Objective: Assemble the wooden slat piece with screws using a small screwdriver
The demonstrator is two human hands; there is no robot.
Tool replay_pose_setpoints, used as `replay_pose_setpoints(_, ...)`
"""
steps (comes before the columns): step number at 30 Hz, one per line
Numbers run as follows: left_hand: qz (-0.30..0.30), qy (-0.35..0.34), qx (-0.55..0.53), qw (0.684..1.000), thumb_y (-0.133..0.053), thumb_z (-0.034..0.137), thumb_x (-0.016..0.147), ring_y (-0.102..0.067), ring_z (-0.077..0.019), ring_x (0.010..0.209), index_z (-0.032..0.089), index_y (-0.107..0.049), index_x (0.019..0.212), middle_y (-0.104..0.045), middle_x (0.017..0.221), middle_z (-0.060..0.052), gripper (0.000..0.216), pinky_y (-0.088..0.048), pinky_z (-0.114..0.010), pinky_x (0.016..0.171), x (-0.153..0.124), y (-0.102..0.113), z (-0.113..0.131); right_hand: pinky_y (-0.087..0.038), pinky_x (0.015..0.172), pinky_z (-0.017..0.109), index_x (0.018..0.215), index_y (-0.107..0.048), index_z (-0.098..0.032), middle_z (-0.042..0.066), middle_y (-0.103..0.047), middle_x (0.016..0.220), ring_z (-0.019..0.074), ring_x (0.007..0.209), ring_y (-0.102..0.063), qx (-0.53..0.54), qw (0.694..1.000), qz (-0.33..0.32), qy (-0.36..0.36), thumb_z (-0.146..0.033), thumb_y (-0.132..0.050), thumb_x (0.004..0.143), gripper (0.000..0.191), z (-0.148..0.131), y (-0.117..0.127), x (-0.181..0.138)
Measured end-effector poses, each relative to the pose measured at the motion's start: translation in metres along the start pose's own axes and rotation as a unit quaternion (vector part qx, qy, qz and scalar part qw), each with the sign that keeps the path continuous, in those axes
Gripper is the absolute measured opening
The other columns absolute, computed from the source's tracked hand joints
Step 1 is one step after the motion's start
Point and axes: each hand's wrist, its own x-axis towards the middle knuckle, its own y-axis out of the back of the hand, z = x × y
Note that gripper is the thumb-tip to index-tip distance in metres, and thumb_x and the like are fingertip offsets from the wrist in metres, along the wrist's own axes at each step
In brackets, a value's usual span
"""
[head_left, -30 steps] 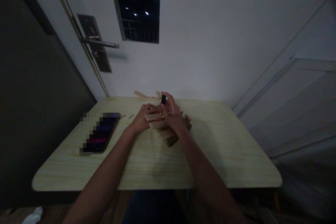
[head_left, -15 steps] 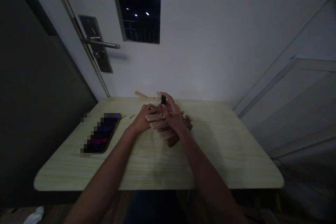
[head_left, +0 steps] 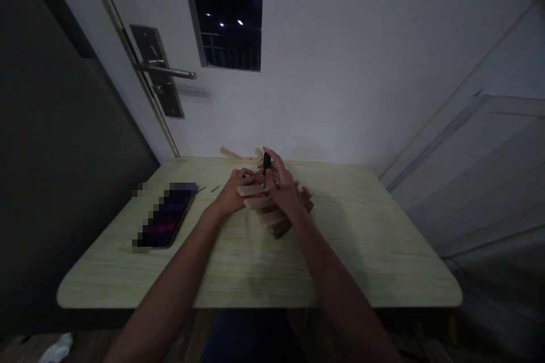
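A small wooden slatted model sits on the table, its pale strips sticking out to both sides. My left hand grips its far left side with bent fingers, some of them hidden by the strips. Above the far part of the model, my right hand pinches the upright black handle of a screwdriver between fingers and thumb. The tool's tip is hidden among the strips and fingers.
A phone lies at the left of the pale wood-grain table. Two small thin metal pieces rest near it. Loose wooden pieces lie at the back edge, against a white door with a handle.
The view has shifted very slightly. My right hand's fingers have turned a little on the black handle, which leans slightly more to the right. My left hand stays in place.
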Motion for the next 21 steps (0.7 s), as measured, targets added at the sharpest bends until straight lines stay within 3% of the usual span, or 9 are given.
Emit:
replay_pose_setpoints(6, -0.001, -0.002, 0.002, 1.000, -0.069, 0.050, 0.079, -0.051, -0.0252, 0.105, 0.023, -0.070, 0.106, -0.063, 0.108, -0.008, 0.039, -0.037, -0.043, 0.093, -0.0005, 0.0006, 0.0011, -0.054, 0.097, 0.042, 0.135, -0.049, -0.031, 0.005, -0.060, 0.134, 0.0244, 0.112, -0.064, -0.010, 1.000, 0.008, 0.009, -0.035, -0.047, 0.095, 0.041, 0.0034, -0.0004, 0.0017)
replay_pose_setpoints(15, -0.008, 0.009, 0.005, 1.000, -0.068, 0.050, 0.079, -0.052, -0.0249, 0.105, 0.023, -0.070, 0.101, -0.064, 0.105, -0.007, 0.035, -0.038, -0.044, 0.094, 0.0007, 0.0035, 0.0078, -0.050, 0.102, 0.047, 0.135, -0.050, -0.031, 0.007, -0.066, 0.123, 0.0248, 0.114, -0.063, -0.041, 0.998, 0.019, 0.034, -0.032, -0.038, 0.098, 0.039, -0.0039, 0.0017, 0.0008)
replay_pose_setpoints(21, 0.000, 0.013, 0.006, 1.000, -0.070, 0.050, 0.077, -0.052, -0.0258, 0.105, 0.023, -0.071, 0.102, -0.064, 0.106, -0.007, 0.036, -0.039, -0.045, 0.094, 0.0000, 0.0023, 0.0051, -0.053, 0.098, 0.042, 0.134, -0.050, -0.030, 0.006, -0.064, 0.124, 0.0232, 0.112, -0.063, -0.037, 0.999, 0.009, 0.026, -0.029, -0.041, 0.097, 0.038, 0.0017, 0.0009, 0.0017)
